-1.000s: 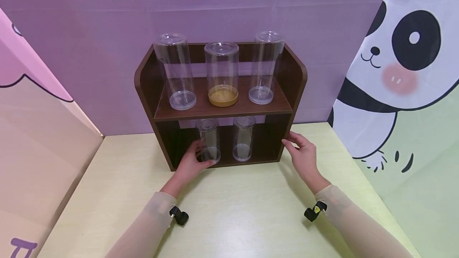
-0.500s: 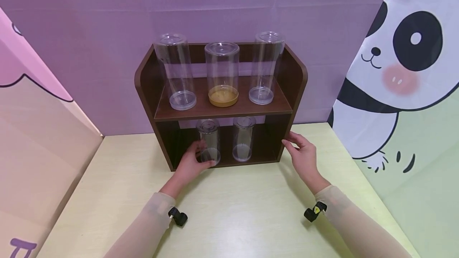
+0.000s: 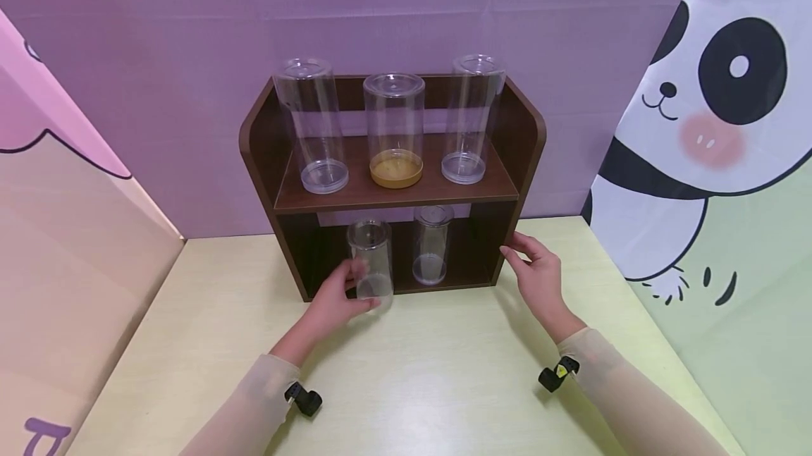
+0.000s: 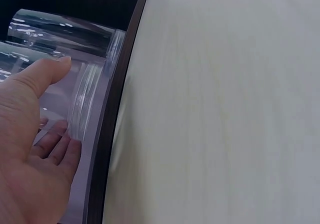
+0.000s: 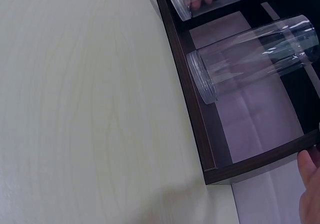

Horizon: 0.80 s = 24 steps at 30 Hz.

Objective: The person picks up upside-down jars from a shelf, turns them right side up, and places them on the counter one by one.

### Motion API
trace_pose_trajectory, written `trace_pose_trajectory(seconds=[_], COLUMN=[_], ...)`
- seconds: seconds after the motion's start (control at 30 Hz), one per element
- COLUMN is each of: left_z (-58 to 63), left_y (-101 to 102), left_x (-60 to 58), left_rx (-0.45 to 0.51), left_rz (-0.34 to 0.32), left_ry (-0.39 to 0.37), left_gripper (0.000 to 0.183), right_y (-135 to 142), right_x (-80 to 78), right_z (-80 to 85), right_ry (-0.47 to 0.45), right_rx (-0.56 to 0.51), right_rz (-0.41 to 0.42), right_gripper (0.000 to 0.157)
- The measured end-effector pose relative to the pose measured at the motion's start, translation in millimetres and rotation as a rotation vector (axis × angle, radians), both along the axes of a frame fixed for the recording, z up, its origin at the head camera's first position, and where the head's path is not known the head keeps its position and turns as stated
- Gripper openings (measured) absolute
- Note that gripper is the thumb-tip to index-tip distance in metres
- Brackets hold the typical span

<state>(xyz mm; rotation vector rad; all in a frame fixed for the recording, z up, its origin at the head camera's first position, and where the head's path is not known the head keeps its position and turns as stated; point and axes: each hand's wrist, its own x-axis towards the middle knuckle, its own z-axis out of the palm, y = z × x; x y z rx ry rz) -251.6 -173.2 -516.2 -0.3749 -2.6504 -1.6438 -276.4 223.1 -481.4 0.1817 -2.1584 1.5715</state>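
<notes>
Left hand [image 3: 333, 301] has drawn one clear jar [image 3: 376, 260] forward (perhaps slightly lifted).

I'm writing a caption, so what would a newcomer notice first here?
Probably the big printed panda on the right, then the dark brown shelf in the middle, with three clear jars standing on its upper level. Below, the left hand holds another jar at the lower level's front edge.

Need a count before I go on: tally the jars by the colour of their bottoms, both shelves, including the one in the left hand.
Clear-bottomed jars: 4
Amber-bottomed jar: 1
Total: 5
</notes>
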Motion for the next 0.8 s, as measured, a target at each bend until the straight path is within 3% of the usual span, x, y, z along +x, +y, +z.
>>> trace_pose_trajectory(seconds=[0.37, 0.53, 0.8], left_z=[8.3, 12.4, 12.3], left_y=[1.3, 2.4, 0.9], left_x=[24.3, 33.8, 40.3], left_rx=[-0.042, -0.045, -0.032], left_rz=[-0.08, -0.114, -0.149], left_ry=[0.01, 0.005, -0.005], left_gripper=[0.061, 0.068, 0.07], right_y=[3.1, 3.6, 0.9], right_x=[0.1, 0.5, 1.6], right_z=[-2.7, -2.1, -0.2], right_ry=[0.014, 0.023, 0.008], right_rx=[0.009, 0.018, 0.021], right_rz=[0.017, 0.027, 0.004], right_gripper=[0.027, 0.027, 0.027])
